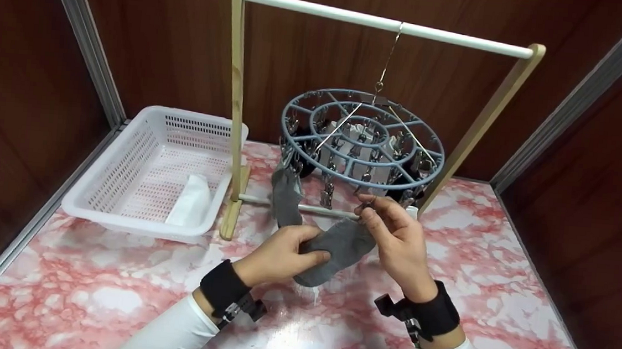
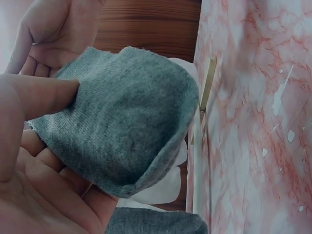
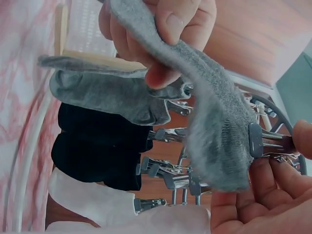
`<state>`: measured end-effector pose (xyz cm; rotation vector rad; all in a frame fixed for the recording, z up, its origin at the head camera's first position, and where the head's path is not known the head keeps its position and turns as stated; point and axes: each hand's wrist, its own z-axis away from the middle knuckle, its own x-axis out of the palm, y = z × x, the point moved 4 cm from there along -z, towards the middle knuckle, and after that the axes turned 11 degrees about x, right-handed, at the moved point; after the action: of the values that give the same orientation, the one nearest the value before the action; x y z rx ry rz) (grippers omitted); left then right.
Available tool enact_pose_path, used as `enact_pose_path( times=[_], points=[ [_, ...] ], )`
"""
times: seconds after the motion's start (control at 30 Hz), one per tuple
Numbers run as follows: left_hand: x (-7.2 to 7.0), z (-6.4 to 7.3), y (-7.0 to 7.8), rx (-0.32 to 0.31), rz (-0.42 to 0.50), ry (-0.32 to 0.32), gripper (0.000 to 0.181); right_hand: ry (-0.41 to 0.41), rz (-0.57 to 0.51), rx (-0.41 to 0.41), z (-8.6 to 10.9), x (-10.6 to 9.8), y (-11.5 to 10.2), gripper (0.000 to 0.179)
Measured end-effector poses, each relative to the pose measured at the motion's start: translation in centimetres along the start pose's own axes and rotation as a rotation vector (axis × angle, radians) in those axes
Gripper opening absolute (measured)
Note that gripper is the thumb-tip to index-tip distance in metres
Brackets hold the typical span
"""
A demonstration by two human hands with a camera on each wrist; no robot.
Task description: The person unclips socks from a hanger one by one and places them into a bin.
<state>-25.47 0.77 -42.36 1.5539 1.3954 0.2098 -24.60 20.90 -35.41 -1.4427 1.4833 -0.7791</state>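
Note:
A grey sock (image 1: 341,249) is stretched between the two hands, under the front of a round blue clip hanger (image 1: 363,184). My left hand (image 1: 281,254) pinches the sock, thumb on top and fingers beneath. With thumb and fingers, my right hand (image 1: 399,241) squeezes a metal clip (image 3: 273,141) whose grey tip sits at the sock's edge in the right wrist view. To the left, a second grey sock (image 1: 287,197) hangs from the hanger. Black socks (image 3: 100,144) and white socks (image 3: 92,195) hang behind it, clipped by their edges.
The hanger hooks onto a stand's white top bar (image 1: 324,11) between wooden posts (image 1: 235,91). A white perforated basket (image 1: 132,222) on the left holds a white sock (image 1: 191,201). Several unused clips (image 1: 327,195) dangle from the rings. Brown panels (image 1: 320,59) enclose the marbled table (image 1: 129,299).

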Motion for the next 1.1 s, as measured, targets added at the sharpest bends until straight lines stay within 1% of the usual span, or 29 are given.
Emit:
enact_pose_path(
  times=[0.13,0.27,0.4,0.6,0.77,0.87,1.0,1.1],
  points=[
    [-0.1,0.0,0.0,0.000,0.006,0.006,0.011,0.039,0.021,-0.031,0.0,-0.2,-0.2,0.013],
    [-0.2,0.1,0.1,0.005,0.014,0.006,0.011,0.078,0.047,-0.045,0.0,-0.5,-0.3,0.015],
    [-0.2,0.1,0.1,0.008,0.014,-0.005,0.012,0.102,0.058,-0.036,0.1,-0.8,-0.3,0.018],
    [-0.1,0.1,0.1,-0.001,0.017,-0.016,0.013,0.108,0.102,-0.015,0.1,-1.0,0.0,0.018],
    [-0.1,0.0,0.0,-0.013,0.045,-0.029,0.012,0.137,0.096,0.002,0.1,-1.1,0.1,0.020],
    [-0.1,0.1,0.1,-0.003,0.037,-0.037,0.015,0.154,0.093,0.000,0.0,-1.2,0.0,0.019],
    [-0.2,0.0,0.2,0.012,0.011,-0.043,0.012,0.136,0.082,-0.011,0.0,-1.1,-0.1,0.018],
    [-0.1,0.0,0.2,0.011,0.006,-0.045,0.009,0.126,0.077,-0.015,0.0,-1.0,-0.1,0.019]
  ],
)
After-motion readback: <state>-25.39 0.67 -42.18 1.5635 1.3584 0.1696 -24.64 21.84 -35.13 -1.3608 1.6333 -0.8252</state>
